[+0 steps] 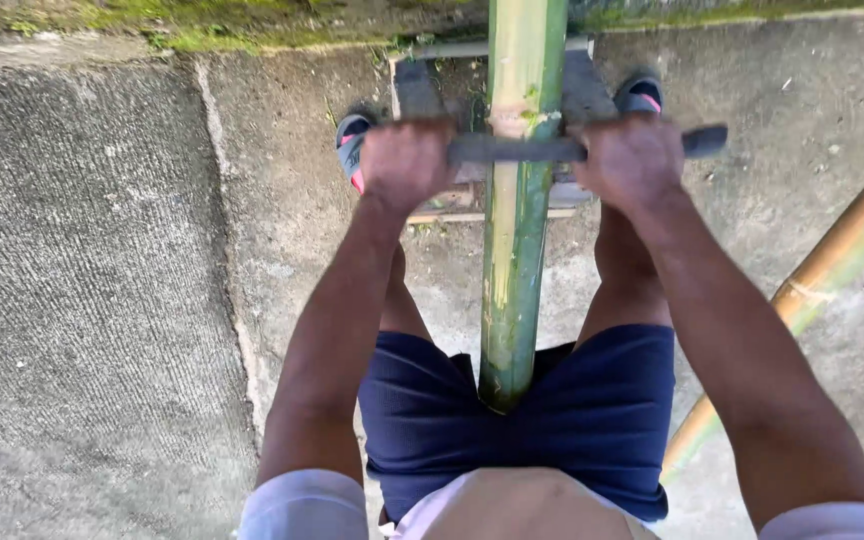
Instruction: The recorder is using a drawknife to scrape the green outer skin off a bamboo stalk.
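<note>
Green bamboo pole (515, 250) lay lengthwise over a low wooden bench (422, 95), its near end at the person's lap. Left hand (405, 160) and right hand (632, 160) were clenched on a dark flat blade (517, 149) laid crosswise for scraping; the next draw likely needed even pressure.

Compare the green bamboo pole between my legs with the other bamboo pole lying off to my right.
The green bamboo pole runs straight away between the knees, crossed by a dark blade that the left hand and right hand grip; the brownish bamboo pole lies diagonally on the concrete, untouched. The first is greener, the second tan with green patches. Both are long, round stalks.
</note>
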